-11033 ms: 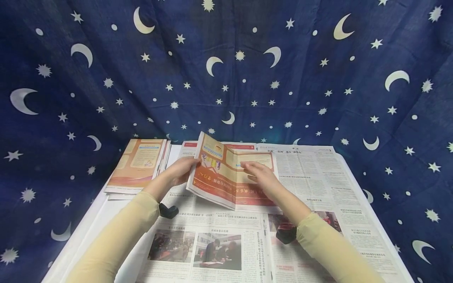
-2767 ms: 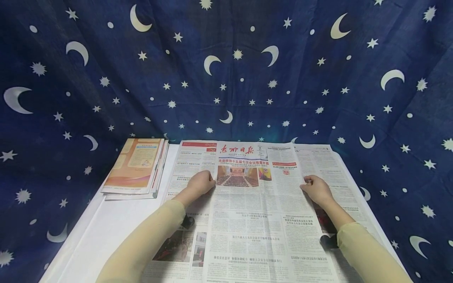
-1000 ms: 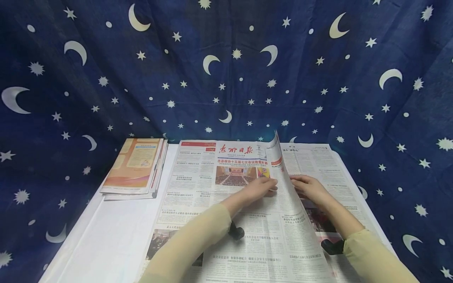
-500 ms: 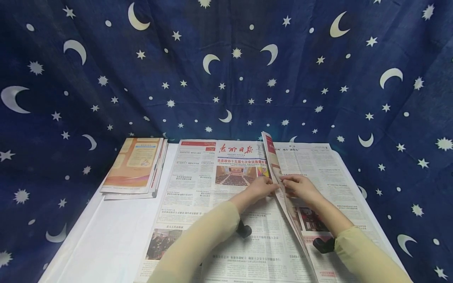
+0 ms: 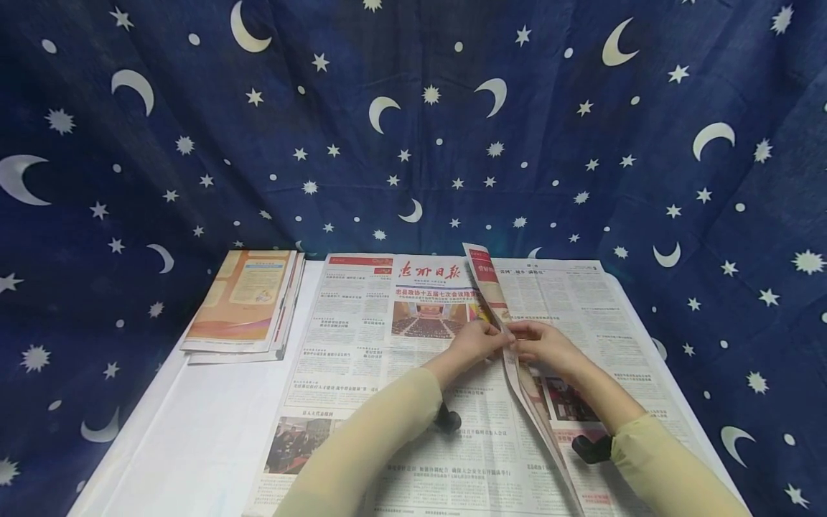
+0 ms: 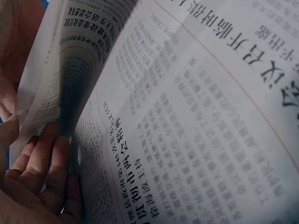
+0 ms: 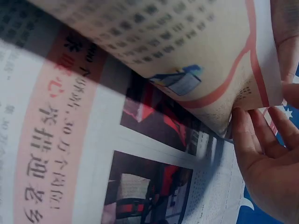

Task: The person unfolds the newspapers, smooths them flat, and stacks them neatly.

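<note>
Deep navy cloth [image 5: 349,136] makes up the whole backdrop, printed with pale crescents, stars and dots, with soft creases in it. In front there's a smooth white table [image 5: 174,409], and on its left side a stack of folded papers [image 5: 239,301], orange and cream on top, edges a bit uneven.

Most of the surface is covered by an open newspaper spread [image 5: 614,337], with a narrower newspaper [image 5: 478,413] lying on top of it, middle of the table and a little to the right. It's thin, matte grey-white stuff. Its right part stands up in a long curved flap [image 5: 489,283], showing a beige and red printed side.

Readable bits: the masthead in red brush script is 忠州日报, and the red headline below runs 忠县政协十五届七次会议隆重 until the flap covers the rest. Under that is a photo [image 5: 429,321] of a packed hall. The right wrist view also shows 30万个岗位! on a pink band.

Both arms are in pale yellow sleeves [image 5: 375,416] and angle in toward each other. The left hand [image 5: 474,343] pinches the flap from one side and the right hand [image 5: 549,348] pinches it from the other, fingertips nearly meeting at the paper's edge.
</note>
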Tool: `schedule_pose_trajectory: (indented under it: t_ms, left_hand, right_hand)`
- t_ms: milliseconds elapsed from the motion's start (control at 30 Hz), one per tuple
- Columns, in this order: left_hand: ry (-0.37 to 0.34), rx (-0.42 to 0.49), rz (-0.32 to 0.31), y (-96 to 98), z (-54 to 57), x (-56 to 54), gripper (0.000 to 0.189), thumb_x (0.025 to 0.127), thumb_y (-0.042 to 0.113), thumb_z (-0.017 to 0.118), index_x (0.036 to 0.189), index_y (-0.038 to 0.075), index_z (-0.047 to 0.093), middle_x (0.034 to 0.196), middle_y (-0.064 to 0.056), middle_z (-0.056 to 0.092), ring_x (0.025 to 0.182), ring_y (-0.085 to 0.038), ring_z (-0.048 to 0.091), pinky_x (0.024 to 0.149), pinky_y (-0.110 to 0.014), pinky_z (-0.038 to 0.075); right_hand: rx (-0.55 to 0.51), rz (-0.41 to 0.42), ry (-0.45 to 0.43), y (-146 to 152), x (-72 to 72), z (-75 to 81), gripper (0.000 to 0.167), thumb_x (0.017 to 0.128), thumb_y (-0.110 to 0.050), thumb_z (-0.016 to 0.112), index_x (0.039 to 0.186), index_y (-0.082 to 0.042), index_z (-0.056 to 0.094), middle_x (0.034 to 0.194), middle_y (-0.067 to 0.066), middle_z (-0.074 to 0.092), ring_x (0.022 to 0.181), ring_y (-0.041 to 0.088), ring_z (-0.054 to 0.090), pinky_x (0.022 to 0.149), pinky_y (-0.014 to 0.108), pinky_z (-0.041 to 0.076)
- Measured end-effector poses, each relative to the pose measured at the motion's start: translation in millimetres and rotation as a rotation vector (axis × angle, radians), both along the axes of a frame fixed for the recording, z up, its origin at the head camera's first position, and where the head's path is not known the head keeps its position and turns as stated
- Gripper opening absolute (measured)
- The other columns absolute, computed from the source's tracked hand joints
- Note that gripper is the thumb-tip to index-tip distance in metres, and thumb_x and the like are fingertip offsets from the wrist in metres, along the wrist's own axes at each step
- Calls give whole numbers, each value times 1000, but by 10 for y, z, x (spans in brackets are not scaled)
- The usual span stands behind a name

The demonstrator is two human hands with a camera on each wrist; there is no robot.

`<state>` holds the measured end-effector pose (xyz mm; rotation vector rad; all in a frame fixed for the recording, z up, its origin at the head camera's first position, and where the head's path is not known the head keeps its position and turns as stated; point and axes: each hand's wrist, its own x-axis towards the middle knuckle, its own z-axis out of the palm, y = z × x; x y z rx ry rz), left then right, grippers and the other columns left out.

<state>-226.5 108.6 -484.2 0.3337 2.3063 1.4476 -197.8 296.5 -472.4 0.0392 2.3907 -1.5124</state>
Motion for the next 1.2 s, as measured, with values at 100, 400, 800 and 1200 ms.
schedule_pose_trajectory:
  t_ms: [100, 400, 800, 1200]
  left_hand:
    - [-13, 0, 18, 13, -27, -7, 29, 97, 30, 72, 79, 8, 69, 74, -3, 66, 61, -10, 53, 53, -21, 42]
    - [-31, 45, -6, -35, -79, -59, 15, 96, 13, 71, 85, 5, 65, 77, 1, 60, 65, -11, 53, 57, -24, 49]
    - [-15, 207, -57, -499, 168, -151, 15, 101, 16, 60, 100, 1, 66, 92, -8, 64, 72, -16, 59, 64, -31, 53]
    - [-119, 315, -1, -1489, 479, -262, 38, 98, 7, 66, 133, -3, 54, 105, -10, 70, 93, -20, 69, 87, -38, 59]
  right_hand:
    - [58, 5, 27, -6, 19, -16, 53, 94, -20, 70, 140, 3, 56, 126, 21, 64, 104, 27, 66, 88, 40, 56]
    - [246, -85, 97, 92, 58, -3, 31, 99, -14, 62, 121, 8, 67, 100, 16, 71, 80, 22, 67, 69, 33, 56]
    - [214, -108, 67, 488, 135, 160, 38, 100, -14, 64, 127, 12, 59, 104, 21, 69, 80, 23, 69, 68, 37, 58]
    - [287, -178, 81, 823, 171, 177, 42, 103, -19, 60, 131, 12, 56, 107, 22, 68, 80, 24, 67, 67, 36, 55]
